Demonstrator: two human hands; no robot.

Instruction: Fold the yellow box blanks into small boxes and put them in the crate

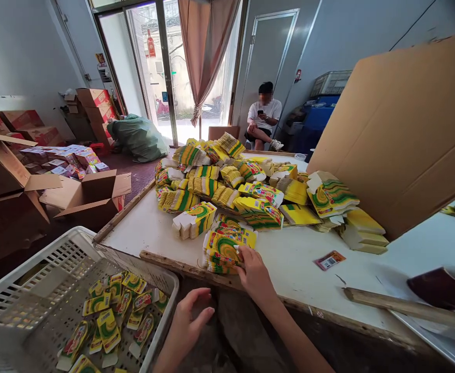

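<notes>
At the table's front edge, my right hand [255,274] pinches the right side of a yellow-and-green printed carton [223,247], which lies on top of a small stack of flat cartons. My left hand [190,321] is held below the table edge, beside the basket, with thumb and fingers apart and nothing between them. Just behind the stack sits another bundle of cartons [194,220]. A large heap of bundled cartons [211,178] spreads across the table behind. In the white plastic basket [165,277] at the lower left lie several loose yellow cartons [108,329].
A tall cardboard sheet [401,129] stands on the table's right side. Nearer are a small packet [330,260], a wooden stick [398,303] and a dark red bowl [442,287]. Open cardboard boxes [91,194] stand left. A seated person [265,114] holds a phone.
</notes>
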